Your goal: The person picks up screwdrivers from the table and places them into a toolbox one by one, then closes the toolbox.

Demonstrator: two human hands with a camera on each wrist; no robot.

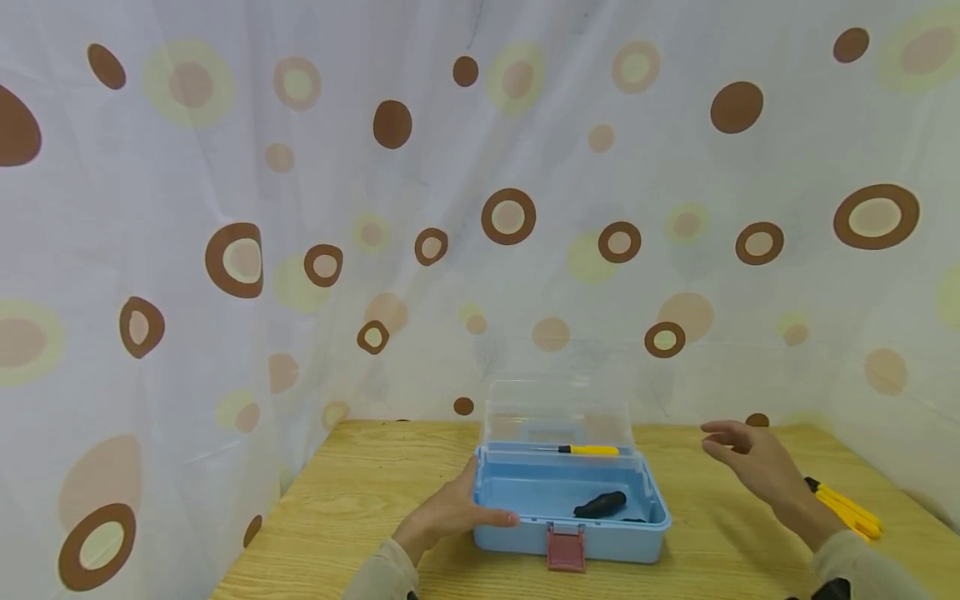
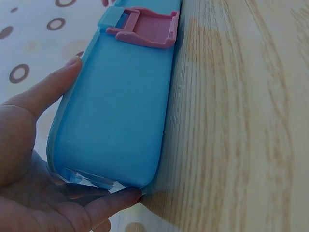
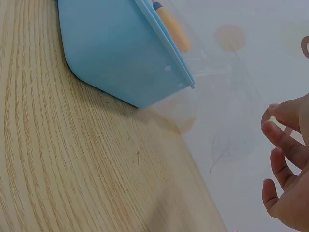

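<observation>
"As both hands show in the head view, can you tell me first what the left hand [image 1: 453,508] does?"

"It holds the blue box [image 1: 622,546] by its left end. The thumb rests on the front rim, and in the left wrist view the other fingers go round the end of the box, one fingertip reaching its lower corner. So this grip is closed around the box."

"And where does the box stand?"

"It stands on the wooden table [image 1: 360,483], between the two hands, with its clear lid [image 1: 558,408] raised at the back. A pink latch [image 1: 566,550] hangs at the middle of the front wall."

"How is the right hand [image 1: 753,462]?"

"It is in the air, to the right of the box and well apart from it. The fingers are loosely bent, so this grip is relaxed and unoccupied."

"Which things do you see in the box?"

"A black object [image 1: 602,505] lies in the right half; which tool it is, I cannot tell. Near it, a small dark piece [image 1: 633,521] shows behind the front rim, mostly hidden. A yellow-handled screwdriver [image 1: 592,450] lies lengthwise along the back; whether the rim or the lid carries it, I cannot tell."

"And outside of it?"

"A tool with two yellow handles [image 1: 848,506] lies on the right side of the table. Behind hangs a pale cloth [image 1: 337,192] with brown and beige circles."
</observation>
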